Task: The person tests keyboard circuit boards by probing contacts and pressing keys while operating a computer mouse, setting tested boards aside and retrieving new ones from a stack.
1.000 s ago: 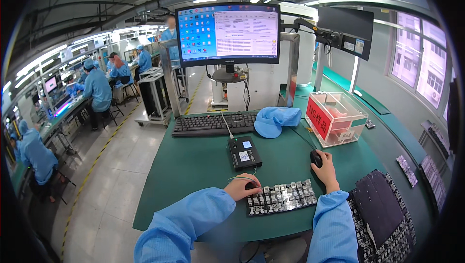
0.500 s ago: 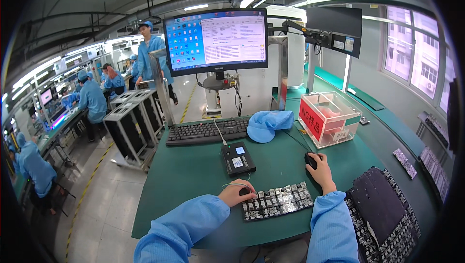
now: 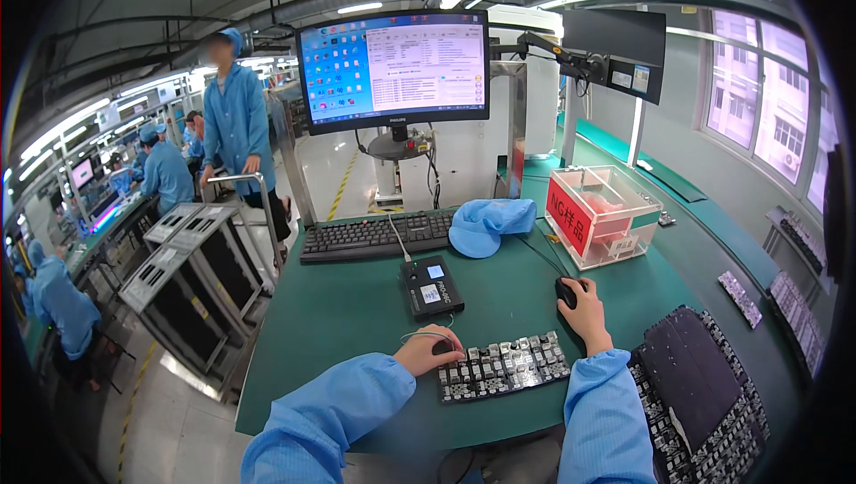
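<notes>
My left hand (image 3: 426,352) is closed on a small black piece (image 3: 442,347) wired with a thin cable, at the left end of a panel of small silver-and-black circuit modules (image 3: 505,366). The panel lies on the green tabletop (image 3: 357,328) in front of me. Whether the black piece touches a module I cannot tell. The thin cable leads toward a black box (image 3: 430,286) with a small lit screen, just beyond the hand. My right hand (image 3: 588,315) rests closed over a black computer mouse (image 3: 565,292), to the right of the panel.
A lit monitor (image 3: 392,65) stands behind a black keyboard (image 3: 379,237). Beside that lie a blue cap (image 3: 489,224) and a clear box (image 3: 615,225) with a red label. More module panels (image 3: 744,364) sit under a dark sheet (image 3: 691,373) at right. A co-worker (image 3: 236,118) holds a wheeled cart (image 3: 192,292) at left.
At left, the co-worker and the cart have come closer to the table. My head view has shifted slightly; both hands keep their holds, and the panel stays put.
</notes>
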Demonstrator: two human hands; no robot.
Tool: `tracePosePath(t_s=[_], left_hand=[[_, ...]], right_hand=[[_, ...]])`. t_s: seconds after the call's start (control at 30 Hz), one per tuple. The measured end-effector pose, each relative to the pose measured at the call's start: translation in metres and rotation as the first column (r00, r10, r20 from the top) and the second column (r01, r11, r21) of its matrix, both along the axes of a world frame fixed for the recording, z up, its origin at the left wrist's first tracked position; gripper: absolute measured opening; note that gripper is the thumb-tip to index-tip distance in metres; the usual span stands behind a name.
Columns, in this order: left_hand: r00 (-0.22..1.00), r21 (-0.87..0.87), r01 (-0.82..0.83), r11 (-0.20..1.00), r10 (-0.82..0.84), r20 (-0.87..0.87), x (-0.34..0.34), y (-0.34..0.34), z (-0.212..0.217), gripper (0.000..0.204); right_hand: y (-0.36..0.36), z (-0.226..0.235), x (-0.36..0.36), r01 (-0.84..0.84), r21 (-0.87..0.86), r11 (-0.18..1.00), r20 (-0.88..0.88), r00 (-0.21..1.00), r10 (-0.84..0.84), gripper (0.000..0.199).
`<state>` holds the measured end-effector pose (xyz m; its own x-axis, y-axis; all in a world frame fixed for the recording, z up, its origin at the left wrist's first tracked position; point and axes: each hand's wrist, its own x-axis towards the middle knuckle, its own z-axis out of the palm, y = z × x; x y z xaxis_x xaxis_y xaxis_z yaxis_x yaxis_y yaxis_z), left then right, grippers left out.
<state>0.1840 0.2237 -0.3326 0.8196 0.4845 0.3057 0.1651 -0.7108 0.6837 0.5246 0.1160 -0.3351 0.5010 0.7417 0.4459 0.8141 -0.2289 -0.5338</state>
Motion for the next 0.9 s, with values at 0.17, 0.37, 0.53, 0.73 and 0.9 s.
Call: tracePosePath(t_s=[0.17,0.37,0.53,0.73,0.9], left_hand=[[1.0,-0.01,0.007,1.0,-0.007,-0.012,0.0,0.0,-0.001,0.022],[1.0,-0.019,-0.002,1.0,0.002,-0.022,0.0,-0.002,0.0,0.022],[1.0,-0.02,-0.003,1.0,0.003,-0.017,0.0,-0.001,0.001,0.022],[1.0,0.014,0.0,1.0,0.0,0.009,-0.001,0.0,-0.001,0.024],[1.0,0.025,-0.007,1.0,0.007,0.017,0.0,-0.003,0.001,0.023]], right_hand=[[-0.002,0.001,-0.002,-0.012,0.055,0.998,0.078,0.997,0.008,0.05],[-0.002,0.005,-0.013,-0.012,0.097,0.995,0.188,0.982,-0.006,0.048],[0.012,-0.005,-0.019,0.097,0.184,0.978,0.374,0.913,-0.161,0.046],[0.012,-0.011,-0.015,0.117,0.078,0.99,0.294,0.946,-0.135,0.054],[0.011,-0.012,-0.011,0.126,0.091,0.988,0.229,0.963,-0.144,0.062]])
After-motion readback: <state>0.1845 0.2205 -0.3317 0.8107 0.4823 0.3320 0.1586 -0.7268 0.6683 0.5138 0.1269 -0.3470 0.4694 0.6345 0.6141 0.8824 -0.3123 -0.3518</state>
